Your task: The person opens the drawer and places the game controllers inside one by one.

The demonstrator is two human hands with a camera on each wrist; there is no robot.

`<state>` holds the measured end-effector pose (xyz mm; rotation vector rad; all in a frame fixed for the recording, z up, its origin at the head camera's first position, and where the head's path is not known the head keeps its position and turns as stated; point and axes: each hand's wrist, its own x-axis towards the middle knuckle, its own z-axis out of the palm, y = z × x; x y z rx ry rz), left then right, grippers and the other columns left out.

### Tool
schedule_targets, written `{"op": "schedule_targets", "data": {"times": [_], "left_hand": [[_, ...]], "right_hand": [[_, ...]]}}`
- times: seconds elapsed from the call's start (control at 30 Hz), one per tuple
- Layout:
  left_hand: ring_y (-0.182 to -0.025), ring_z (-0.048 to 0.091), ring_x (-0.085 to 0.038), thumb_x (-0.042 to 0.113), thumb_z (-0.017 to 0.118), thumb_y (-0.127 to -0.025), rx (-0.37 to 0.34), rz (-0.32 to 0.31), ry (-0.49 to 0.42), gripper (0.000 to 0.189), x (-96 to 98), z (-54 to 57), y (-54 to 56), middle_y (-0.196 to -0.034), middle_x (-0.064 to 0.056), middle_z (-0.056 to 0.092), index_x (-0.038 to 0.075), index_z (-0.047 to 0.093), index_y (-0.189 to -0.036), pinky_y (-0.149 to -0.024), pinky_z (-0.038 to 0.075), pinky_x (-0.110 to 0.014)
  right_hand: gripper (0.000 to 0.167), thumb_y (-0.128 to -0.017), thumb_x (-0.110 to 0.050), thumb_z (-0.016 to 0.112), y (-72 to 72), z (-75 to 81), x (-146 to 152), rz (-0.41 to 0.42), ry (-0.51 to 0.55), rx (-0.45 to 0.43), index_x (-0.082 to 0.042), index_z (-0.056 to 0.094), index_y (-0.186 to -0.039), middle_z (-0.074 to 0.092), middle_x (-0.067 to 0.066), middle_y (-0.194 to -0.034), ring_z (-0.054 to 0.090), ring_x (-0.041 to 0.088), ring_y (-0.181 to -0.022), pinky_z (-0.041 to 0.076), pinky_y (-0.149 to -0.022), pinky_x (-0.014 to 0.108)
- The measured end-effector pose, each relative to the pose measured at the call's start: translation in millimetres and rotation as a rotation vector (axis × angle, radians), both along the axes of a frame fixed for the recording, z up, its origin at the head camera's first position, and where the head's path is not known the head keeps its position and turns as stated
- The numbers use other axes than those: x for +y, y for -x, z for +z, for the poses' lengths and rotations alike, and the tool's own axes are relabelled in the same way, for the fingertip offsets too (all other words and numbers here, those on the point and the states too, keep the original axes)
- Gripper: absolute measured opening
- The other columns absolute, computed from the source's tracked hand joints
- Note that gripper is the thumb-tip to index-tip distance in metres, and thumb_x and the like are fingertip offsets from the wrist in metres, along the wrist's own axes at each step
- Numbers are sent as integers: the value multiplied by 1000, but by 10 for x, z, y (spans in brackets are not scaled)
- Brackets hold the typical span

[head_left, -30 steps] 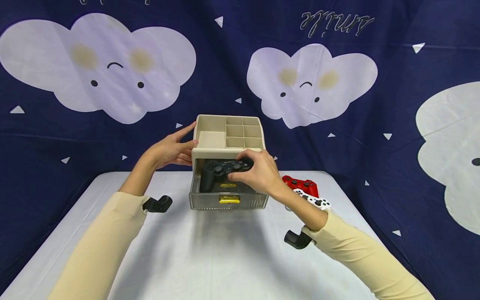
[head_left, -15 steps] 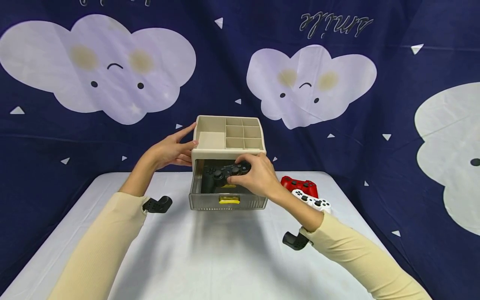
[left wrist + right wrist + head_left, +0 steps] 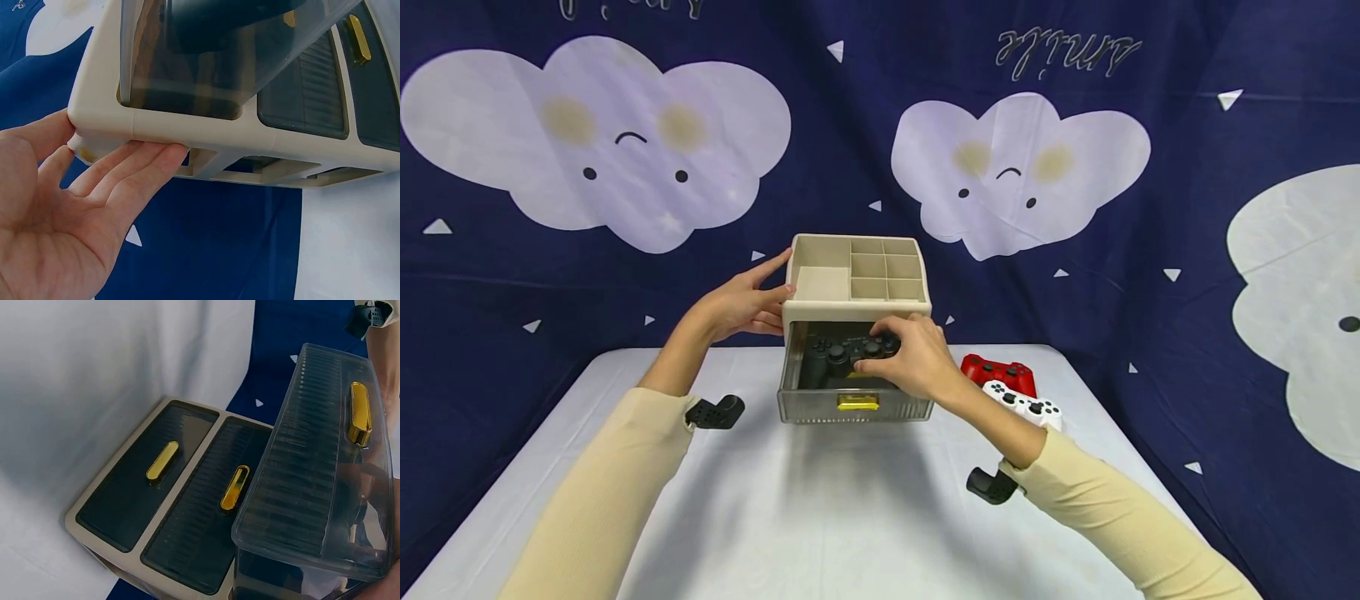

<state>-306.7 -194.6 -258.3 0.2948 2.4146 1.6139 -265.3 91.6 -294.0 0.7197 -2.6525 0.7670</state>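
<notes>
A cream desktop organizer stands at the far side of the table, its clear smoky top drawer pulled out. Inside that drawer is a black game controller, tilted, its right part hidden by my right hand. The thumb and fingers of this hand pinch the controller by its right side. My left hand rests against the organizer's left side with extended fingers. From the left wrist, those fingers press flat along the cream side wall.
Right of the organizer lie a red game controller and a white game controller on the white-covered table. Two lower drawers with gold handles are pushed in. A dark blue cloud-printed curtain hangs behind.
My right hand has sunk slightly with the black controller, which now lies lower in the drawer. My left hand stays on the organizer's side.
</notes>
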Motion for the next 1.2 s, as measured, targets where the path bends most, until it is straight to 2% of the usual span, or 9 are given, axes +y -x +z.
{"op": "schedule_targets", "data": {"times": [0.4, 0.93, 1.2], "left_hand": [[-103, 73, -33, 29, 49, -109, -7, -7, 1, 74, -2, 9, 17, -135, -34, 58, 43, -2, -162, -102, 52, -57], [-106, 72, -35, 31, 50, -109, 0, -8, 1, 75, 13, 6, -14, -136, -34, 58, 43, -1, -162, -97, 57, -52], [-106, 72, -34, 29, 49, -109, -4, -5, -2, 74, 12, 14, -10, -136, -34, 58, 44, -1, -162, -102, 52, -57]], "right_hand": [[47, -73, -43, 88, -21, 1, -1, 14, -38, 33, -13, 75, -107, 76, 4, -98, 63, 28, -102, 42, -89, 52], [48, -77, -44, 85, -44, -9, -16, -11, -91, -3, -14, 74, -111, 70, 10, -110, 56, 31, -112, 38, -90, 50], [48, -77, -43, 86, -49, -4, -9, -22, -98, -32, -13, 74, -112, 67, 12, -117, 52, 32, -119, 36, -95, 51]]}}
